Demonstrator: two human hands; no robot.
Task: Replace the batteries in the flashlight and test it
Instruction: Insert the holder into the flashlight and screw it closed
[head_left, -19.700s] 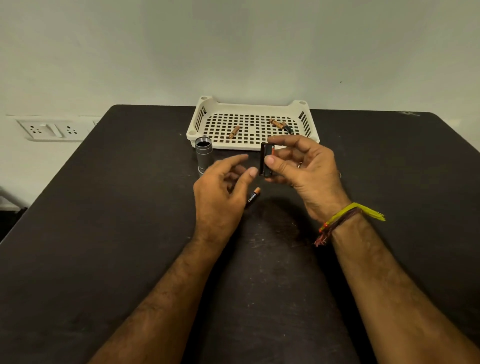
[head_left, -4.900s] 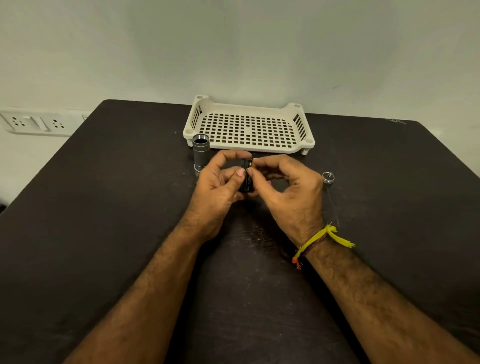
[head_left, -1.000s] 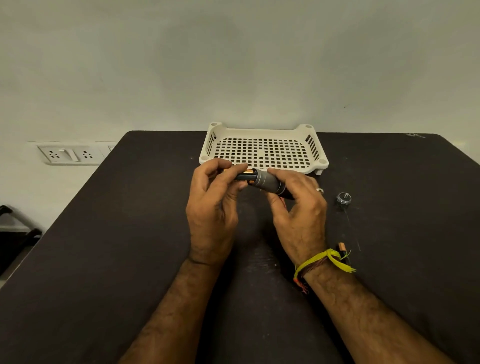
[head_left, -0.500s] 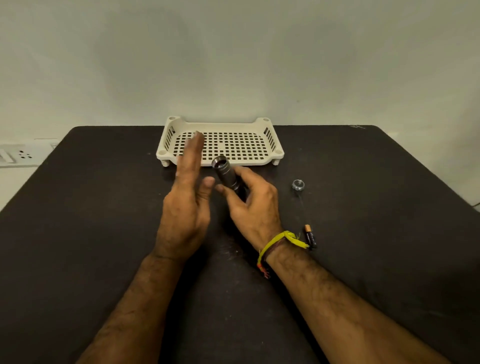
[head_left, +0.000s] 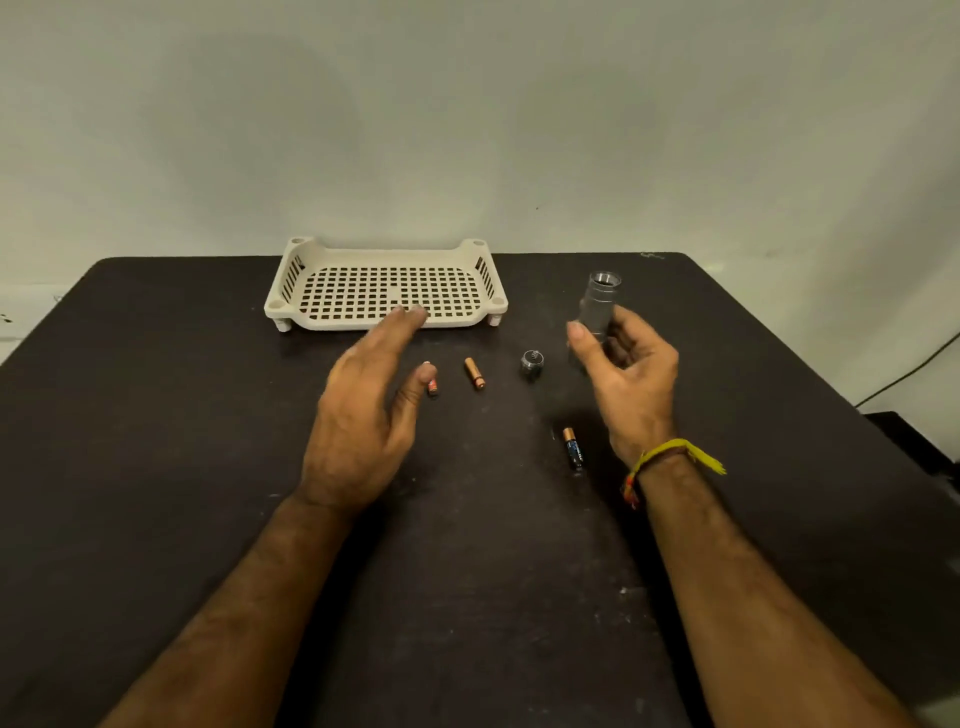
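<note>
My right hand (head_left: 631, 376) curls its fingers and thumb round the smooth grey metal flashlight body (head_left: 598, 307), holding the tube upright with its open end on top. My left hand (head_left: 363, 410) hovers flat, fingers straight, holding nothing. Just beyond its thumb lie two copper-coloured batteries (head_left: 475, 373), one partly hidden. The round end cap (head_left: 531, 362) sits between them and my right hand; a black-and-copper battery (head_left: 573, 449) lies nearer me. A cream perforated plastic tray (head_left: 291, 306) stands behind on the matte black table (head_left: 156, 415).

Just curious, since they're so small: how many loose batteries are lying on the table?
3. One copper battery in front of the basket, one partly hidden by the left hand's thumb, one black-and-copper battery beside the right wrist. Others may be hidden.
</note>
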